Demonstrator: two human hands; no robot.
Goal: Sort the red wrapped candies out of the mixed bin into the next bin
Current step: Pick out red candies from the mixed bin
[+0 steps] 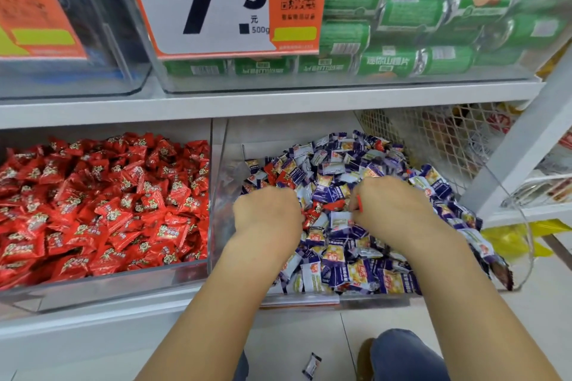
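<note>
Both hands down in mixed bin (pixel 523 226). Left hand (pixel 267 213) fingers curled into the pile; I cannot tell what they hold. Right hand (pixel 393 207) pinches a red candy (pixel 360 203). More red candies (pixel 312 213) lie between the hands. Next bin (pixel 123 280), left, holds red only.

Bright, even shop light falls from overhead, and my hands (pixel 267 213) cast only faint shadows on the wrappers. Soft glare streaks the clear bin wall (pixel 216 182) and the green packets (pixel 402 15) at one o'clock. The centre is sharp. The orange tag (pixel 34 3) at ten o'clock is blurred, and the shelf edge (pixel 247 102) bows from wide-angle distortion.
</note>
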